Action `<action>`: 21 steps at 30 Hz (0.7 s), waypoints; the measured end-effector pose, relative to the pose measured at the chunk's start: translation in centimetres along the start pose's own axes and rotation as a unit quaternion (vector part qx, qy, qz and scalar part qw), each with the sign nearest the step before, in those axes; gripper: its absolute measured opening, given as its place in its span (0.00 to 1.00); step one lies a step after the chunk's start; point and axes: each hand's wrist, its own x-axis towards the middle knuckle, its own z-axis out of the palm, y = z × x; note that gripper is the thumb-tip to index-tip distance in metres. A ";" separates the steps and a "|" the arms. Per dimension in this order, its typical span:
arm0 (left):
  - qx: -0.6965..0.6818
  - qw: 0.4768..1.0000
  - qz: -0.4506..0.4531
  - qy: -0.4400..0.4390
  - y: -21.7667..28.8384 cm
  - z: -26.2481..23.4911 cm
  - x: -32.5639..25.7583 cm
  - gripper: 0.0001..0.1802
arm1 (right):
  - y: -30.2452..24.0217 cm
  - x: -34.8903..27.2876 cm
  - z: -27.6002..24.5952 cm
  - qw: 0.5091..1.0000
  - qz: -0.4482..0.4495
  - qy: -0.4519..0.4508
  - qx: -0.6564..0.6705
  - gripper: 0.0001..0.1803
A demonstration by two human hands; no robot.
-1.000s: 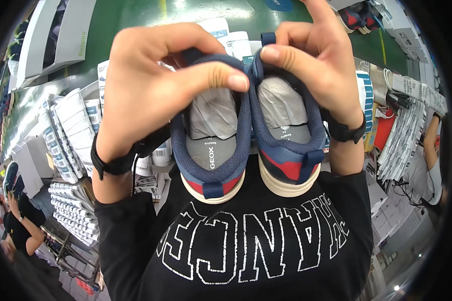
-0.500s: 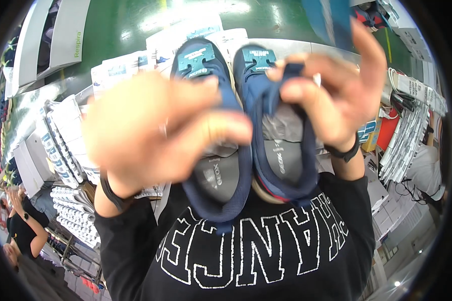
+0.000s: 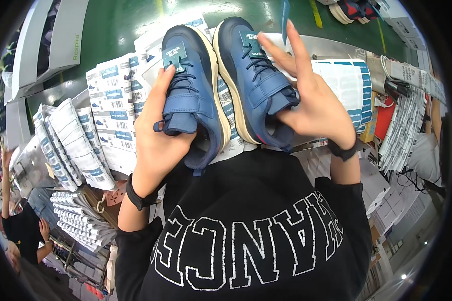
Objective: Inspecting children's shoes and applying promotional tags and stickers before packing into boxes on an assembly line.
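Glossy green surface spans twelve o'clock (image 3: 206, 7), with a pale grey shoebox (image 3: 68, 52) at ten. Printed sheets lie beneath the work: left sheets (image 3: 110, 100) at ten o'clock, right sheets (image 3: 339, 83) at two. Another pair of shoes (image 3: 354, 11) sits between one and two; a co-worker's hand (image 3: 44, 231) shows at eight.

Position: two blue shoes are presented side by side, toes toward twelve, uppers turned outward. Left shoe (image 3: 186, 103) is at eleven o'clock, right shoe (image 3: 243, 80) just past twelve. Their cream sole edges meet near the front and part toward the heels.

Grip: the person's left hand (image 3: 158, 135) grasps the left shoe from its outer side, one fingertip at the left tag (image 3: 175, 56); remaining fingers mostly hidden. Right hand (image 3: 319, 108), at two o'clock, is against the right shoe's opening, upper fingers spread, one near the right tag (image 3: 253, 44). Whether it bears that shoe's weight cannot be told. Blue strip (image 3: 285, 22) stands by its raised fingertip; contact uncertain.

Handling notes (judgement): support from the sides and collar looks safest. Fingertip pressure could crease the tags. Even force from both hands should hold the toes level; a firmer right hold would limit twisting.
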 end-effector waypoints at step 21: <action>0.219 0.965 0.147 0.004 11.4 -4.8 2.5 0.36 | -6.5 1.2 -2.0 0.956 0.029 0.206 0.206 0.51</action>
